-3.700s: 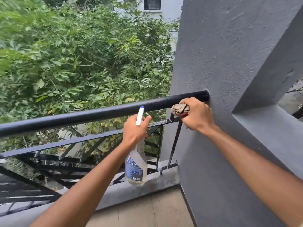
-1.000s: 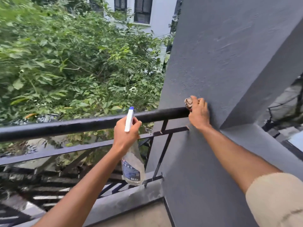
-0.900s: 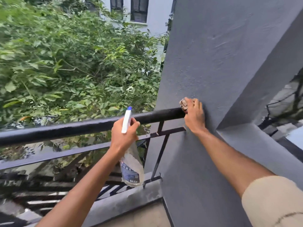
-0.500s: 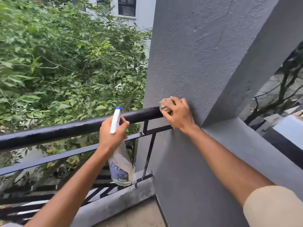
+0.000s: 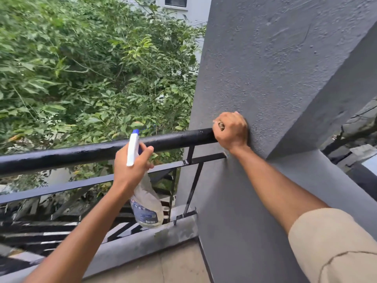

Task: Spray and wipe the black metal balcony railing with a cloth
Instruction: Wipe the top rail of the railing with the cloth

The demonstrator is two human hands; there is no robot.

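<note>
The black metal railing (image 5: 81, 153) runs from the left edge to the grey wall, its top bar glossy and wet-looking. My right hand (image 5: 231, 130) is wrapped over the bar's end where it meets the wall, shut on a brownish cloth (image 5: 221, 125) of which only a scrap shows between the fingers. My left hand (image 5: 130, 166) holds a spray bottle (image 5: 145, 203) by its neck, just in front of the top bar. The bottle is clear with a blue label and a white and blue spray head (image 5: 132, 148) that points up.
A textured grey wall (image 5: 265, 78) and its slanted ledge fill the right side. A grey concrete curb (image 5: 142, 242) carries the railing's foot. Beyond the bars lie dense green foliage (image 5: 91, 68) and a white building. Lower bars and diagonal struts stand below the top bar.
My right hand slid the cloth along the bar's end and now closes over the bar tight against the wall, hiding most of the cloth. The left hand with the bottle stays about where it was.
</note>
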